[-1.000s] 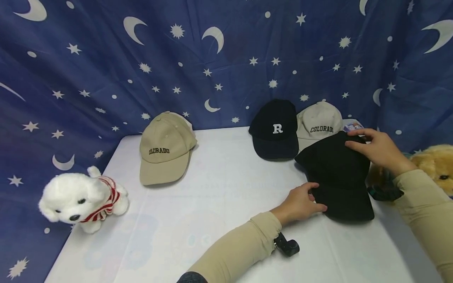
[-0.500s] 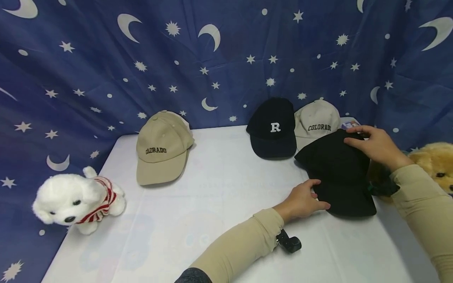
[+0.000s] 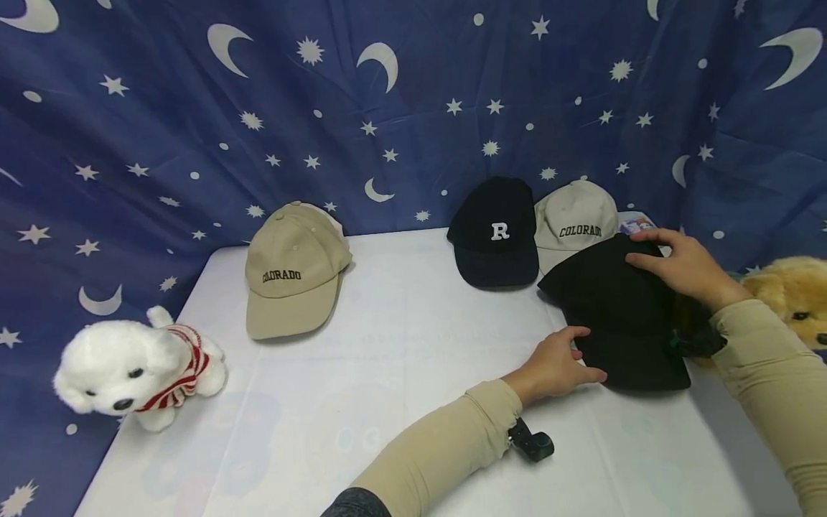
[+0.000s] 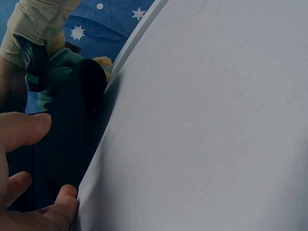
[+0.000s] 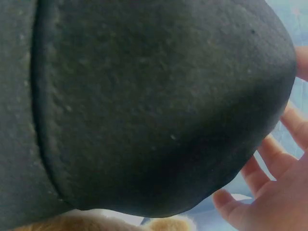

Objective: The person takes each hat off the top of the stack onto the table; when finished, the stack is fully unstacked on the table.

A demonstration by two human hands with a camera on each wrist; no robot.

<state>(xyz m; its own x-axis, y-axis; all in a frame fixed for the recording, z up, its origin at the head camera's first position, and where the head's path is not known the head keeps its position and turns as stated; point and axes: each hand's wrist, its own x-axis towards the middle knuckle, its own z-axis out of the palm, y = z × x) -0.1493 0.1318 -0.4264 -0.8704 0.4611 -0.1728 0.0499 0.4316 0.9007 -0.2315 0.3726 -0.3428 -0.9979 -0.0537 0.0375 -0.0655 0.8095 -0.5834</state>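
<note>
In the head view a black cap point(image 3: 610, 316) sits at the right of the table, brim towards me. My left hand point(image 3: 555, 366) touches the brim's left side, thumb and forefinger spread apart. The left wrist view shows that hand's fingertips point(image 4: 43, 120) against the dark cloth. At the top of the crown rests my right hand point(image 3: 688, 266), its thumb and forefinger extended. In the right wrist view the crown fills most of the picture, with spread fingers point(image 5: 276, 154) along its edge. The cap hides part of the right hand there.
Behind the black cap stand a navy cap point(image 3: 497, 248) with an R and a cream cap point(image 3: 578, 219). A khaki cap point(image 3: 293, 276) is at the table's back left. A white toy dog point(image 3: 138, 366) stands far left, a tan plush point(image 3: 791, 291) far right.
The black cap's brim has shifted slightly right and back, and my left hand has gone with it. My right hand stays at the crown. The whole view has drifted a little.
</note>
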